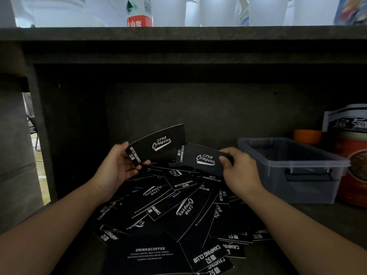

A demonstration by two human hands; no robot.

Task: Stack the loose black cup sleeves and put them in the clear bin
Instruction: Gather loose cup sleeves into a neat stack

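Observation:
Several loose black cup sleeves point(174, 211) with white "Camping Club" print lie in a messy heap on the dark shelf in front of me. My left hand point(117, 167) grips a flat sleeve point(158, 142) by its left end, held above the heap. My right hand point(238, 171) pinches another sleeve point(200, 158) by its right end, just right of the first; the two sleeves nearly touch. The clear bin point(297, 165) stands to the right of my right hand, open-topped, its inside looking empty.
A dark shelf board point(178, 36) overhangs the space, with a water bottle point(139, 12) and white cups on top. Behind and right of the bin sit an orange cup point(307, 135) and a red canister point(355, 171). A dark side panel point(39, 126) closes the left.

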